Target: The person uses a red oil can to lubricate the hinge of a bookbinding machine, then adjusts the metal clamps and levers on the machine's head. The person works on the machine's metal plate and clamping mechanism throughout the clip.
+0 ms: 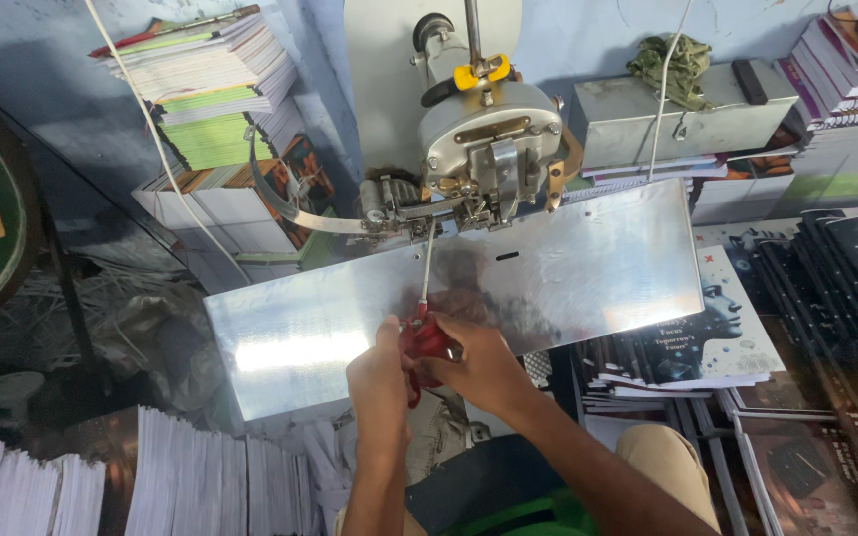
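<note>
Both my hands grip a screwdriver with a red handle (423,338) over a shiny metal plate (588,263). My left hand (381,379) holds the handle's left side; my right hand (479,363) wraps it from the right. The screwdriver's thin shaft (427,263) points up to the lower fittings of a grey metal stitching machine head (489,139), which stands at the plate's far edge. A curved metal strip (285,203) runs from the machine to the left.
Stacks of books and paper stand at the back left (215,84) and right (846,69). Dark-covered booklets (826,328) lie at the right, white paper piles (191,476) at the front left. A grey metal box (687,114) sits behind the plate.
</note>
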